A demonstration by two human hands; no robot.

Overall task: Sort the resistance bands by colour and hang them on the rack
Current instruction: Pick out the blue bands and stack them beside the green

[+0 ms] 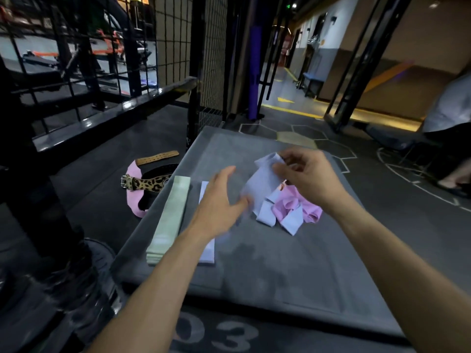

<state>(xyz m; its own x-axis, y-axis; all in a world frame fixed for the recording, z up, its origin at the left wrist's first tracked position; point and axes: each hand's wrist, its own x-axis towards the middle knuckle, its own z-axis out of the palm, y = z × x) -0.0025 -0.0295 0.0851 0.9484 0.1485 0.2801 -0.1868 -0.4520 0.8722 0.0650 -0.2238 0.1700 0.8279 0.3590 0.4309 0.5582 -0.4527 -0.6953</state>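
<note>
on the grey mat [280, 263], from the head view, your right hand [309, 178] pinches 1 lavender band [265, 179] up out of the pink and lavender heap [290, 210]. your left hand [219, 200] hovers open, blurred, probably to straighten it. green stack [169, 217] lies sorted beside it.

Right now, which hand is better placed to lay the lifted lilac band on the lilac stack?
Probably the right hand: its fingers already pinch the lilac band above the mat. The left hand is open, over the lilac stack, and could guide the band's lower end.
</note>
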